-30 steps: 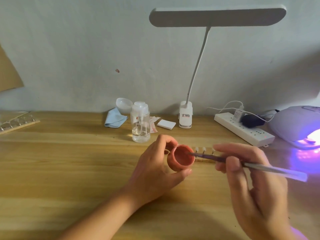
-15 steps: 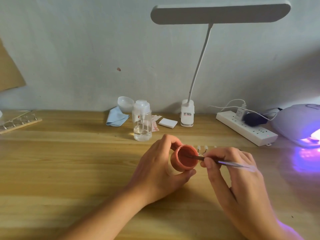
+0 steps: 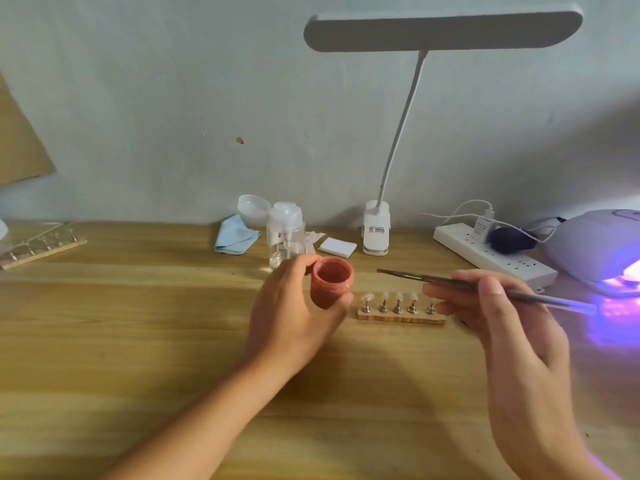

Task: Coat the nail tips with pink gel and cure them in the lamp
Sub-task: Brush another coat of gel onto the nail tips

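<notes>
Head view: left hand (image 3: pixel 291 317), grip clamped on the pink gel pot (image 3: pixel 331 282); right hand (image 3: pixel 502 317), grip pinching the brush (image 3: pixel 433 279). Nail tips (image 3: pixel 398 297) look bare, so coating and curing in the lamp (image 3: pixel 602 247) seem left to do.

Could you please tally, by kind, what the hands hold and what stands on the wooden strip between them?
Pink gel pot: 1, in the left hand.
Brush: 1, in the right hand.
Metal pegs on the wooden strip: 5; the rightmost one's tip is hidden by the right hand.
Total: 7.
</notes>
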`<state>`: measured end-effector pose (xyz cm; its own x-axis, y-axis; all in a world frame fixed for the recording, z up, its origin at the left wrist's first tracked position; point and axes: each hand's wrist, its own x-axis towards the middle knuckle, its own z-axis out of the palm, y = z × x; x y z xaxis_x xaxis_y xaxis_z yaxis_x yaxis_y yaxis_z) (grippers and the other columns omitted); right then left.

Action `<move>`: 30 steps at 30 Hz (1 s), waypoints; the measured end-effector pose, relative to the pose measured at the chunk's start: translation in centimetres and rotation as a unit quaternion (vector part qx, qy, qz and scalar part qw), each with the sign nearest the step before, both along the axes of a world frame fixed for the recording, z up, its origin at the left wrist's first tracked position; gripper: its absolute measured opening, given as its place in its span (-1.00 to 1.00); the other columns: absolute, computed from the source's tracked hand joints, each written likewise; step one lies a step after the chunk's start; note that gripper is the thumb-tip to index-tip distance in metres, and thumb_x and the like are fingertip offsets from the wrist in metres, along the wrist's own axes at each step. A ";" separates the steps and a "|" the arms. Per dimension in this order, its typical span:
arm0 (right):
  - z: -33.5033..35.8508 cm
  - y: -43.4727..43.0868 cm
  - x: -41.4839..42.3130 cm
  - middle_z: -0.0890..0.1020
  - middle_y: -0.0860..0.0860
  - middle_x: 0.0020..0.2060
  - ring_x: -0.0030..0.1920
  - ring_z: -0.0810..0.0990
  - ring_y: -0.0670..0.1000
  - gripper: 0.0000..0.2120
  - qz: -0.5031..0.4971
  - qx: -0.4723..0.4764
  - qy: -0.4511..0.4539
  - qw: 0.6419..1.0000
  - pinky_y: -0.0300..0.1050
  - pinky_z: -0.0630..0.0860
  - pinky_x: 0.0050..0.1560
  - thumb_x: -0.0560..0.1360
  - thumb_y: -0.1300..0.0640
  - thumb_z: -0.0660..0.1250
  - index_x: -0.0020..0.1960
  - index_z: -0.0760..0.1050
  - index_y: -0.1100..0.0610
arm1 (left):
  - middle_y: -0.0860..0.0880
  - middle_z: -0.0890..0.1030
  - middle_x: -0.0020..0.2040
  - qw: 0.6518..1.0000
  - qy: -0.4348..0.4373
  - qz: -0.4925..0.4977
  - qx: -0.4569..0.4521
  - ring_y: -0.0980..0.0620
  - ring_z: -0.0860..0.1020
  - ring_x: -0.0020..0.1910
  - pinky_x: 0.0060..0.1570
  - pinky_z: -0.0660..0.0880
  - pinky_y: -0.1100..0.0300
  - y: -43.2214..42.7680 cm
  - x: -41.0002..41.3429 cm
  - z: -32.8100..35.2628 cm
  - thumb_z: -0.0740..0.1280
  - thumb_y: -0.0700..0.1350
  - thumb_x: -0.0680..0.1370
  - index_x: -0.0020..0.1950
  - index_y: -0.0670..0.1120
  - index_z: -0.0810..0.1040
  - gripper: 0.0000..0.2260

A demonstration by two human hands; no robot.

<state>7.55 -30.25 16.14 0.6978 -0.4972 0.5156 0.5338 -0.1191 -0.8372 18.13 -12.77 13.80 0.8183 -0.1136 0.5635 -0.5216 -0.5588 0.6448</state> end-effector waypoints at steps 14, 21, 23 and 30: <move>-0.5 0.2 3.3 0.69 0.09 -0.27 -0.28 0.58 -0.03 -0.93 0.041 0.233 0.131 0.963 -0.25 0.64 -0.16 0.54 0.16 0.37 -0.11 0.52 0.12 | -0.09 0.43 0.28 0.990 -0.038 0.070 0.116 -0.09 0.49 0.21 0.12 0.42 0.18 1.0 1.7 -0.9 0.55 -0.11 0.39 0.32 -0.13 0.40 -0.43; -1.0 -0.2 3.7 0.72 0.21 -0.16 -0.26 0.66 -0.01 -0.94 0.051 0.260 0.120 0.957 -0.21 0.66 -0.14 0.56 0.18 0.35 0.00 0.49 0.17 | 0.20 0.56 -0.05 0.987 0.011 -0.072 0.145 0.24 0.51 -0.16 -0.21 0.43 0.44 -1.7 -1.1 -0.3 0.44 0.04 0.50 0.06 0.10 0.47 -0.78; -1.1 -0.4 3.7 0.73 0.21 -0.14 -0.25 0.67 -0.01 -0.90 0.057 0.261 0.121 0.956 -0.19 0.66 -0.11 0.57 0.19 0.33 0.05 0.49 0.21 | 0.20 0.56 0.01 0.985 0.074 -0.086 0.127 0.20 0.55 -0.08 -0.03 0.52 0.23 -2.3 -0.9 -0.8 0.40 0.09 0.52 0.12 0.12 0.48 -0.78; -1.2 -0.3 3.8 0.73 0.18 -0.14 -0.22 0.66 0.01 -0.95 0.058 0.257 0.131 0.956 -0.19 0.66 -0.11 0.57 0.22 0.32 -0.03 0.50 0.20 | 0.23 0.56 -0.20 0.978 0.171 -0.095 0.079 0.34 0.47 -0.33 -0.36 0.27 0.42 -2.9 0.3 -0.8 0.43 0.10 0.52 0.07 0.20 0.57 -0.84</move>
